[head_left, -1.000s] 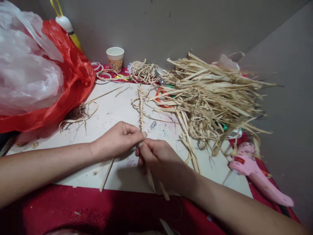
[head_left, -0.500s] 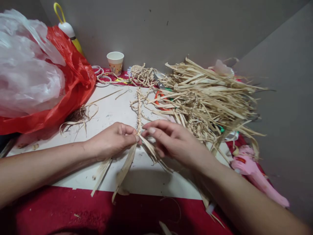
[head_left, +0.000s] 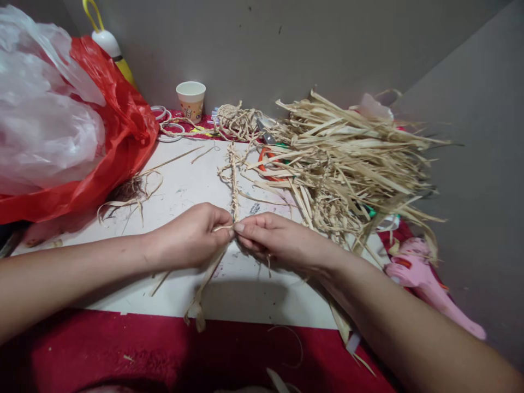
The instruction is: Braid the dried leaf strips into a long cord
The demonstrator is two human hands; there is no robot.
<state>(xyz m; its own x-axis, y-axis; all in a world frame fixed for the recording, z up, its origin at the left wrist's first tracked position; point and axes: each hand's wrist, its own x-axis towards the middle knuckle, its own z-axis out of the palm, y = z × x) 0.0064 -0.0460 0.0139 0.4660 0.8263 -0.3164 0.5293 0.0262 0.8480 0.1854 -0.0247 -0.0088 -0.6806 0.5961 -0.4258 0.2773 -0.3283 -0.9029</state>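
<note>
1. Swinging inward since the earlier frame, the right hand (head_left: pixel 282 237) now meets the left hand (head_left: pixel 190 234) at the near end of the braid (head_left: pixel 234 183).
2. Straw-coloured, narrow and tightly plaited, the braid lies nearly straight over the middle of the white board (head_left: pixel 249 300), pointing far; short wispy ends stick out along its sides.
3. Left thumb and forefinger are clamped on a pale strip (head_left: pixel 221 227); right thumb and forefinger are pinched together on the braid's near end. The 2 hands touch at the fingertips.
4. Earlier, the right fingers were spread, just right of the braid; loose strips visible below them then are now mostly hidden. A hanging strip (head_left: pixel 204 281) trails near from the left hand, looking slimmer than before.
</note>
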